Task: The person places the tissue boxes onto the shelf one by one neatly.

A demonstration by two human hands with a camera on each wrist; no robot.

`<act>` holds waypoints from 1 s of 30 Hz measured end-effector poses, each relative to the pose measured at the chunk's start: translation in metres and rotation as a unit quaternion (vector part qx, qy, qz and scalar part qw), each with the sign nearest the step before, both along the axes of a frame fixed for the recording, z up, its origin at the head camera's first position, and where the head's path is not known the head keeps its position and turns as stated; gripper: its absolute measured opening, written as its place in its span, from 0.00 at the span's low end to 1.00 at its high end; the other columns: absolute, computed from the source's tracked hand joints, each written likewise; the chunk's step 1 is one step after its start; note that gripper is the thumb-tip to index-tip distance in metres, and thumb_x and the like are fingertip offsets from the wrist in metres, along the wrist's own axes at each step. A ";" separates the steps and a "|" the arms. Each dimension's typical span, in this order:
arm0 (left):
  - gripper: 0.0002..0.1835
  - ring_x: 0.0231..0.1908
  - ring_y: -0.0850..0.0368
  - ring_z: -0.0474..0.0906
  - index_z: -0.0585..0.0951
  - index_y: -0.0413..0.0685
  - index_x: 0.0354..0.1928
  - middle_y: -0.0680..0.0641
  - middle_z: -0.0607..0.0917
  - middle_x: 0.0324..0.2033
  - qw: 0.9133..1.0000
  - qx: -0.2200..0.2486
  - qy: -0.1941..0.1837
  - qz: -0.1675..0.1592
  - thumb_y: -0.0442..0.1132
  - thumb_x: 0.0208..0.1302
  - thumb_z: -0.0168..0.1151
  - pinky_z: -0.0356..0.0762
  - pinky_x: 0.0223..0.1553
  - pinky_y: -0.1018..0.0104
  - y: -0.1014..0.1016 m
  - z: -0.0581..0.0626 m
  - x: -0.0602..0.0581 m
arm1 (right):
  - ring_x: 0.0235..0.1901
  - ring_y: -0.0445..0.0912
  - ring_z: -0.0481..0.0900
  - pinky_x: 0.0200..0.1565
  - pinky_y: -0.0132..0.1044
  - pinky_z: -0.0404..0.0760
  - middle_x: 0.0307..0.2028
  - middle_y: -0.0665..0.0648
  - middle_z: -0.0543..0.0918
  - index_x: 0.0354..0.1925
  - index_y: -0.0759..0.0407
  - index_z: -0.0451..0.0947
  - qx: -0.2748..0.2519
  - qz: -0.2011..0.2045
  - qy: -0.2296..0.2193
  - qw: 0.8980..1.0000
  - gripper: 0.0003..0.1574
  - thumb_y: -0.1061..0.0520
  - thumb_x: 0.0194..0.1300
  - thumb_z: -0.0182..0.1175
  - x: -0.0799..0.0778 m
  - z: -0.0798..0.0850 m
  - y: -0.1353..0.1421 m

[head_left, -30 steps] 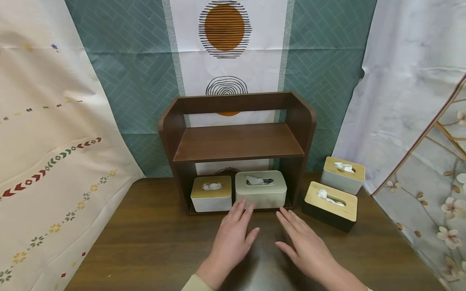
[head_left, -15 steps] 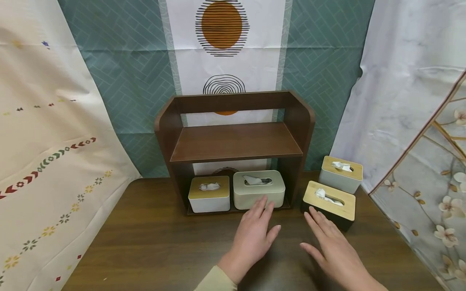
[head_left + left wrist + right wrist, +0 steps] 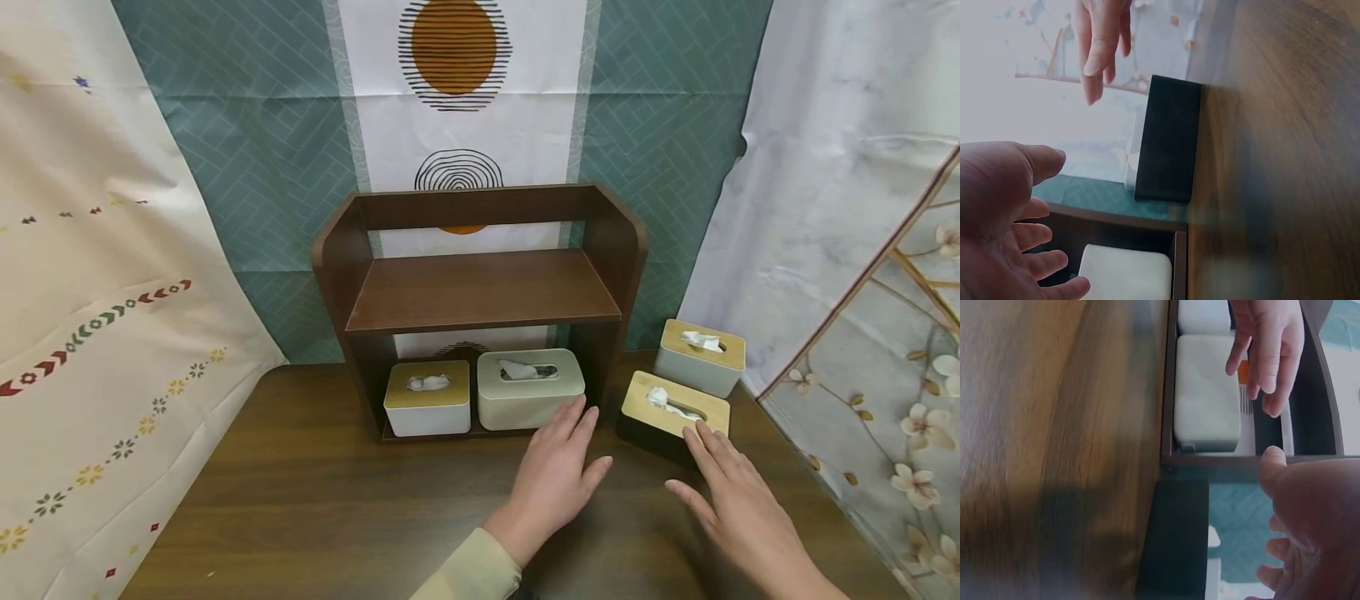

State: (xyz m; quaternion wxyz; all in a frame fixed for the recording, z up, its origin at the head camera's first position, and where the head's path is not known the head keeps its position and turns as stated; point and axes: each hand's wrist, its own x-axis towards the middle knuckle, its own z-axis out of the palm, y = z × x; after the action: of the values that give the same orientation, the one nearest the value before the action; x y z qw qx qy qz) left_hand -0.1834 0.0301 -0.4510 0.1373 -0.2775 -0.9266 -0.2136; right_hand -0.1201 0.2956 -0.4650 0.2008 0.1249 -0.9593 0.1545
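My left hand (image 3: 553, 471) hovers over the table with straight fingers, its tips overlapping the front right corner of the cream tissue box (image 3: 528, 408) in the head view. Farther right, my right hand (image 3: 738, 504) is held with fingers straight and thumb apart, fingertips overlapping the near edge of a black tissue box with a wooden lid (image 3: 645, 432). Both hands hold nothing. In the left wrist view the black box (image 3: 1169, 139) stands between the hands and the shelf. A grey tissue box with a wooden lid (image 3: 690, 369) stands behind the black one.
A dark brown two-tier shelf (image 3: 480, 292) stands at the back of the table (image 3: 300, 500). On its lower tier, a white tissue box with a wooden lid (image 3: 427, 417) sits left of the cream one. Patterned cloths hang behind and at both sides.
Both hands have moved to the right, from in front of the cream box toward the black box. The head view has shifted slightly; the boxes stay in place.
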 end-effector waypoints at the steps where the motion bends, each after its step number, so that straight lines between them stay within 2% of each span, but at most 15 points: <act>1: 0.36 0.82 0.46 0.63 0.70 0.48 0.84 0.45 0.64 0.85 1.000 -0.002 0.000 -0.001 0.56 0.84 0.63 0.70 0.75 0.46 0.003 0.000 -0.001 | 0.79 0.73 0.62 0.84 0.57 0.46 0.81 0.73 0.64 0.84 0.68 0.62 0.001 -0.001 0.002 1.000 0.54 0.41 0.76 0.71 -0.001 -0.001 0.002; 5: 0.36 0.82 0.47 0.64 0.70 0.49 0.84 0.46 0.63 0.85 1.000 -0.015 0.003 -0.003 0.57 0.84 0.61 0.70 0.76 0.49 0.016 0.000 -0.006 | 0.78 0.74 0.63 0.84 0.55 0.43 0.80 0.76 0.65 0.83 0.70 0.62 0.007 -0.006 0.009 1.000 0.53 0.41 0.77 0.70 -0.007 -0.004 0.013; 12: 0.36 0.82 0.52 0.63 0.70 0.52 0.84 0.49 0.63 0.85 0.999 -0.043 -0.005 0.003 0.60 0.83 0.61 0.68 0.77 0.55 0.043 -0.004 -0.017 | 0.80 0.76 0.58 0.81 0.67 0.46 0.80 0.79 0.62 0.84 0.71 0.59 -0.004 -0.026 -0.021 0.999 0.53 0.43 0.80 0.68 -0.017 -0.009 0.029; 20: 0.36 0.82 0.52 0.64 0.72 0.53 0.83 0.49 0.65 0.84 0.999 -0.051 -0.004 -0.002 0.60 0.83 0.62 0.71 0.75 0.58 0.071 -0.012 -0.025 | 0.78 0.78 0.58 0.79 0.72 0.51 0.80 0.81 0.61 0.84 0.72 0.57 -0.005 -0.037 -0.049 0.998 0.54 0.42 0.80 0.67 -0.020 -0.013 0.037; 25: 0.37 0.82 0.52 0.63 0.71 0.54 0.84 0.49 0.64 0.85 0.998 -0.046 -0.032 0.006 0.61 0.81 0.63 0.71 0.74 0.61 0.082 -0.016 -0.028 | 0.77 0.80 0.58 0.74 0.76 0.58 0.80 0.81 0.60 0.83 0.74 0.59 -0.010 -0.044 -0.079 0.996 0.54 0.41 0.80 0.67 -0.024 -0.018 0.042; 30: 0.39 0.83 0.53 0.61 0.70 0.55 0.85 0.49 0.61 0.86 0.997 -0.039 -0.061 0.012 0.61 0.81 0.64 0.74 0.73 0.59 0.094 -0.018 -0.031 | 0.75 0.81 0.62 0.71 0.76 0.62 0.78 0.82 0.63 0.82 0.75 0.61 -0.006 -0.047 -0.069 0.996 0.54 0.40 0.80 0.67 -0.027 -0.023 0.046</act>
State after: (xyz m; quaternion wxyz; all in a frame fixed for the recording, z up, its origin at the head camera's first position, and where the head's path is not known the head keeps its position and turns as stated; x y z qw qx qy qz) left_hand -0.2146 0.1239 -0.4691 0.0723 -0.2577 -0.9442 -0.1917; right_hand -0.1474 0.3419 -0.4883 0.1419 0.0674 -0.9746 0.1593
